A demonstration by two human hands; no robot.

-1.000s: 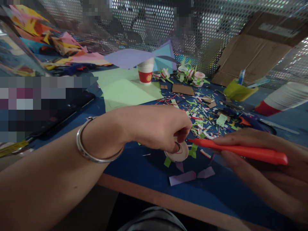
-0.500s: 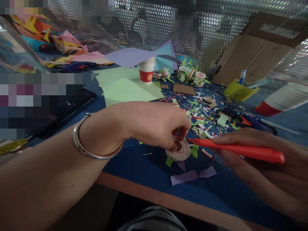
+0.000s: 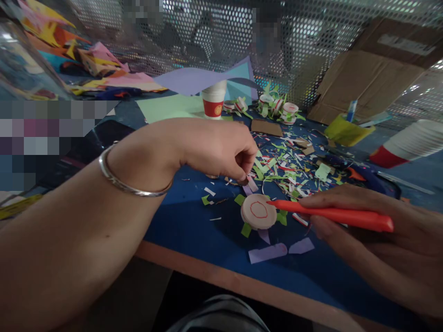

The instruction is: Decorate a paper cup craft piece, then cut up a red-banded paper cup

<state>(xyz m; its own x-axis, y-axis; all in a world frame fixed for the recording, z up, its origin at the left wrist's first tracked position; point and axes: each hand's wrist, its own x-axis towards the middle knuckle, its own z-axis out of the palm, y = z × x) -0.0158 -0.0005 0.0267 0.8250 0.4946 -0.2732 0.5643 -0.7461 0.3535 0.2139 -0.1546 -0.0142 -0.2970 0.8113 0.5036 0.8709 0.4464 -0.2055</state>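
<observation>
A round white paper disc [image 3: 258, 222] lies on the blue table with a red outline drawn on its top. Green paper tabs and a purple one stick out around it, resembling a small turtle. In my right hand [image 3: 360, 230] is a red marker [image 3: 349, 215], its tip at the disc's right edge; whether it touches I cannot tell. Just beyond the disc, my left hand [image 3: 221, 145] is closed in a pinch, with a small brown piece partly showing under the fingertips. Two purple paper strips [image 3: 268, 253] lie in front of the disc.
Paper scraps [image 3: 277, 170] litter the table behind the disc. Farther back stand a red-and-white paper cup [image 3: 212, 101], several small paper turtles [image 3: 277, 108] and a yellow holder [image 3: 349, 130]. Stacked cups [image 3: 408, 143] lie at right, near scissors [image 3: 370, 177]. A cardboard box [image 3: 367, 78] leans against the mesh.
My left hand has lifted off the disc and moved back and left, taking the small brown piece along. The red outline is now uncovered. My right hand has shifted slightly left with the marker.
</observation>
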